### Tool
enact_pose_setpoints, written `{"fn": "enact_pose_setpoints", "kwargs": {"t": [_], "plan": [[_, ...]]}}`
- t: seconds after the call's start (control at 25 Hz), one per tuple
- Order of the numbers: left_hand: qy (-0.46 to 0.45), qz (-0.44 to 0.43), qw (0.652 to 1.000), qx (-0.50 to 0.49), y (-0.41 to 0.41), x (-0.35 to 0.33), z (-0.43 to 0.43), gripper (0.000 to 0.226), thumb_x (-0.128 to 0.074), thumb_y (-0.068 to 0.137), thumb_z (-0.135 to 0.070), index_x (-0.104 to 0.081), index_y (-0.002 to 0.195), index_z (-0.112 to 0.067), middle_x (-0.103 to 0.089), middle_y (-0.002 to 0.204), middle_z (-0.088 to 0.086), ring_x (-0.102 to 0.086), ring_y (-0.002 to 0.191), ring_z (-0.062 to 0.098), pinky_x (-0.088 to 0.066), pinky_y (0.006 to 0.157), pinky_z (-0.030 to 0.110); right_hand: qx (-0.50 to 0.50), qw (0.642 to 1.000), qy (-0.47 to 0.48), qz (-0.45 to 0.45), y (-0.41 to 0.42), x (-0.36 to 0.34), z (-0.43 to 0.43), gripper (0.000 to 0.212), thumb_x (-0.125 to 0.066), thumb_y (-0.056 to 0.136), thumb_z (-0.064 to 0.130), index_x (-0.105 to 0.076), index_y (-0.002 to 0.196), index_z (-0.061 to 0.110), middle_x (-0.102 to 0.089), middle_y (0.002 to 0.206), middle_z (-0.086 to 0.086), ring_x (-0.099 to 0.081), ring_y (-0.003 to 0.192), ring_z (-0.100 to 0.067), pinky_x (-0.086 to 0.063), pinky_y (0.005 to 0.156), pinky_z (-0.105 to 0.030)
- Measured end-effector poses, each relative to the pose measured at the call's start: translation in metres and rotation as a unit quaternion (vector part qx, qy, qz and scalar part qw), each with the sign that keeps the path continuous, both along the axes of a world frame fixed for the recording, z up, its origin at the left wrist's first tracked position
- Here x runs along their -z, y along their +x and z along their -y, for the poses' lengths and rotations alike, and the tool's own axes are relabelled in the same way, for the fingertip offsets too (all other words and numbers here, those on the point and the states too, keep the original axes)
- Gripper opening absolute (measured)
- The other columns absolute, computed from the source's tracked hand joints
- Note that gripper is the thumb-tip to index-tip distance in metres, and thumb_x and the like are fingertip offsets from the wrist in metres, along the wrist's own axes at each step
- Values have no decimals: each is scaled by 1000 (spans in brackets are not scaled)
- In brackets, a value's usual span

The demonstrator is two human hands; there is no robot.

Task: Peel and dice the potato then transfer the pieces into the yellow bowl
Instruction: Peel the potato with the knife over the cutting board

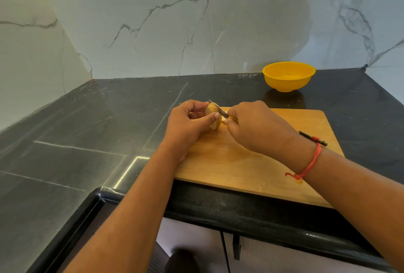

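The yellow bowl (289, 76) stands at the back of the dark table (87, 130), close to the marbled wall (153, 21) and well apart from the hands. The part of its inside that shows is plain yellow. Nearer the person, a wooden cutting board (240, 163) lies on the table with its near edge at the table's front lip.

The potato (212, 117) is at the board's far left corner, held in the left hand (190, 122). That hand grasps it with the thumb laid across the near side and the fingers curled round behind. The top of the potato looks brown, its lower end paler. Whether it rests on the board or is lifted just off it cannot be told.

The right hand (258, 126) is clenched round a knife (218, 110) — knuckles up, the wrist reaching in from the right over the board. A bit of yellow handle shows at the fingers. The blade lies against the upper side of the potato, its tip pointing away and to the left, past the left fingertips.

A red thread (310, 163) is tied round the right wrist, its knotted ends hanging over the board. Just behind that wrist a thin dark object (312, 138) with a red band lies at the board's right edge — too small to name. Below the table's front lip, pale cabinet doors (262, 255) show.
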State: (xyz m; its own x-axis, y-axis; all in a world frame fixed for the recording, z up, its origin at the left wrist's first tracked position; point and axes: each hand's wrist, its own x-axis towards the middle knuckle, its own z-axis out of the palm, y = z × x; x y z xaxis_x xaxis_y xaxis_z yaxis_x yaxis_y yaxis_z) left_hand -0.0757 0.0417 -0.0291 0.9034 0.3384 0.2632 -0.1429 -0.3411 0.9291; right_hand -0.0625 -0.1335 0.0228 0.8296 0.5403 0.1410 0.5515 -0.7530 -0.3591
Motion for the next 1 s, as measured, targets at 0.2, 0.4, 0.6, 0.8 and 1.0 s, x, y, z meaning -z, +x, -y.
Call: {"fn": "enact_pose_setpoints", "kwargs": {"t": [0.2, 0.4, 0.6, 0.8, 1.0], "plan": [[-38, 15, 999, 14, -1, 0, -3, 34, -85, 77, -28, -72, 107, -17, -76, 98, 1, -71, 93, 16, -56, 74, 24, -4, 1000, -18, 11, 6, 2, -12, 26, -47, 104, 26, -67, 113, 13, -60, 81, -2, -53, 68, -13, -39, 56, -22], [-44, 12, 999, 14, -1, -1, -1, 33, -84, 78, -29, -72, 106, -17, -75, 98, 0, -71, 93, 16, -57, 75, 25, -2, 999, -34, 13, 12, 5, -17, 25, -47, 104, 27, -66, 114, 13, -56, 80, -1, -53, 70, -13, -42, 60, -24], [-35, 6, 999, -4, -1, -2, 1, 31, -84, 77, -32, -72, 103, -20, -76, 97, -2, -71, 92, 14, -56, 73, 23, -14, 998, -49, 24, 11, 4, -14, 28, -47, 105, 28, -65, 120, 13, -59, 87, -2, -53, 74, -13, -42, 66, -26], [-31, -6, 999, -18, -1, -3, 3, 32, -84, 77, -34, -71, 104, -21, -75, 99, -3, -71, 95, 15, -58, 76, 26, -24, 998, -57, 18, 4, 2, 2, 30, -47, 104, 31, -67, 118, 15, -58, 82, 0, -53, 69, -13, -42, 60, -22], [-48, -8, 999, -14, 0, -3, 2, 31, -84, 78, -32, -72, 103, -20, -75, 98, -2, -70, 94, 16, -58, 75, 26, -15, 998, -62, 26, 10, 3, -5, 29, -47, 104, 29, -66, 120, 14, -56, 80, 0, -53, 70, -14, -46, 64, -25]]}}
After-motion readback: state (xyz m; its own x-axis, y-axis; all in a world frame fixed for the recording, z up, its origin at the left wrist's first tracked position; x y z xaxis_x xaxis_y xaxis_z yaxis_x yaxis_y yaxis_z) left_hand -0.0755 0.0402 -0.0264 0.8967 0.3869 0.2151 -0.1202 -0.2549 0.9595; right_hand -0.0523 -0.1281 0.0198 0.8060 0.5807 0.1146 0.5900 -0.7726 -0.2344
